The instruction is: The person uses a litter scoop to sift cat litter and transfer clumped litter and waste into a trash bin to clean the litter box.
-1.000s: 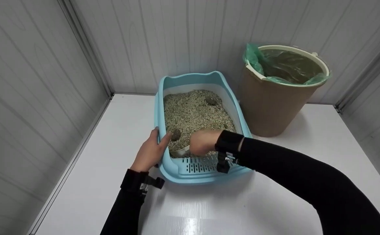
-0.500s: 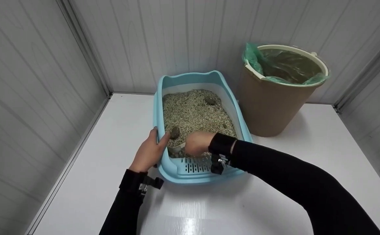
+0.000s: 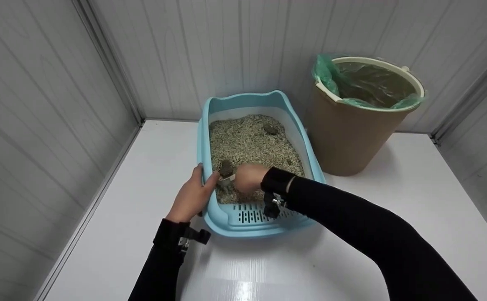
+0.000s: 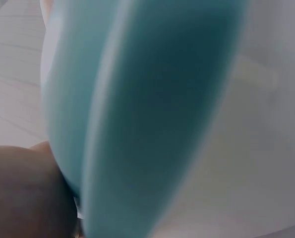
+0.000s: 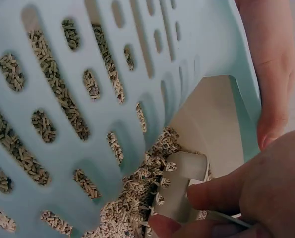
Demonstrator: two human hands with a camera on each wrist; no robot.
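Now right hand point(image 3: 246, 177) grips the grey scoop point(image 3: 226, 180), fingers curled round its handle; it has slid toward the litter box's point(image 3: 243, 100) left wall over the last second, and scoop tip now sits right under the dark clump point(image 3: 225, 168) near the front-left corner. Left hand point(image 3: 191, 195) stays clamped on the box's left rim, thumb inside. Judged: clump about to be lifted. Second clump point(image 3: 271, 129) lies near the far-right corner; lined bin point(image 3: 364, 115) stands beside the box on the tabletop point(image 3: 414, 200).
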